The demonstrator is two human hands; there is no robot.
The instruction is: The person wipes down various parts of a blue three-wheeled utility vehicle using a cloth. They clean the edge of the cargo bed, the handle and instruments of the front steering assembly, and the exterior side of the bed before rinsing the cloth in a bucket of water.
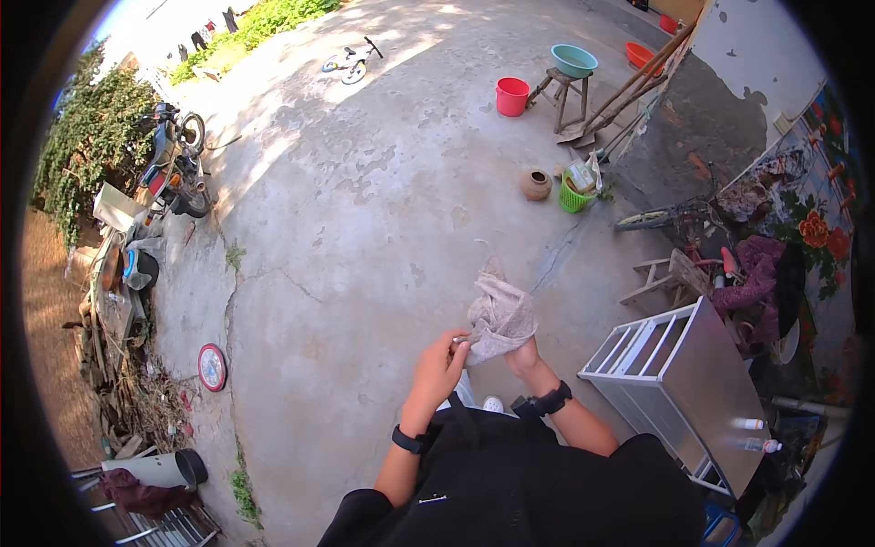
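Note:
A pale greyish-pink cloth is bunched in front of my body, its upper end hanging loose over the concrete. With thumb and fingertips, my left hand pinches the cloth's lower left edge. My right hand supports it from the right, and the fabric covers most of its fingers. Each wrist carries a black band. Below the cloth, part of a white shoe shows by the hem of my black shirt.
A metal-framed cabinet with bottles on top stands at my right. Beyond are a wooden stool, a green basket, a clay pot and a red bucket. Leftward, a round clock-like disc lies near a motorcycle.

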